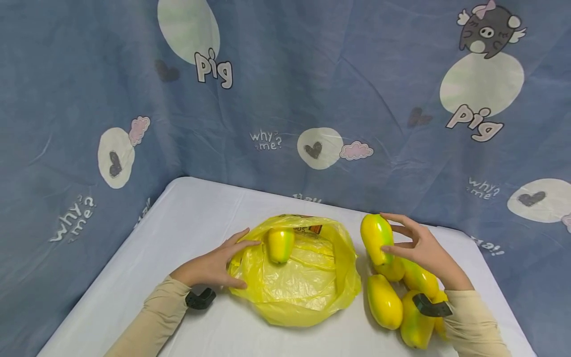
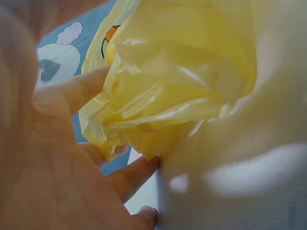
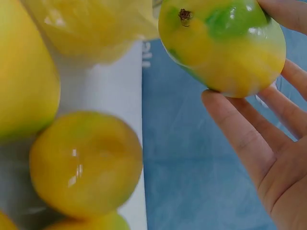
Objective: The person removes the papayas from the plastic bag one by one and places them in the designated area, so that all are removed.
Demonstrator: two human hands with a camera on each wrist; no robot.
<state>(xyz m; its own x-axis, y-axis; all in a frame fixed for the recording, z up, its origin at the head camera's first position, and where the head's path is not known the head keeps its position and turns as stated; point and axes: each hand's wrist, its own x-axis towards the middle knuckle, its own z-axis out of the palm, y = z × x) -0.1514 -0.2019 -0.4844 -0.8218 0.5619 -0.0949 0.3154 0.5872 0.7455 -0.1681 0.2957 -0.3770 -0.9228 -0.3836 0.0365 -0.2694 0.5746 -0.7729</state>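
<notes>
A yellow plastic bag lies on the table with its mouth facing up, and one yellow-green papaya is inside at its left. My left hand touches the bag's left rim with spread, fairly straight fingers; some fingertips are behind the plastic. To the right of the bag, my right hand grips another papaya between thumb and fingers, raised above the pile. Its brown stem end shows in the right wrist view, on the held papaya.
Several more papayas lie close together on the right, among them one at the pile's near left. They rest on a white-covered table. A blue printed curtain hangs behind. Dark bands are on both wrists.
</notes>
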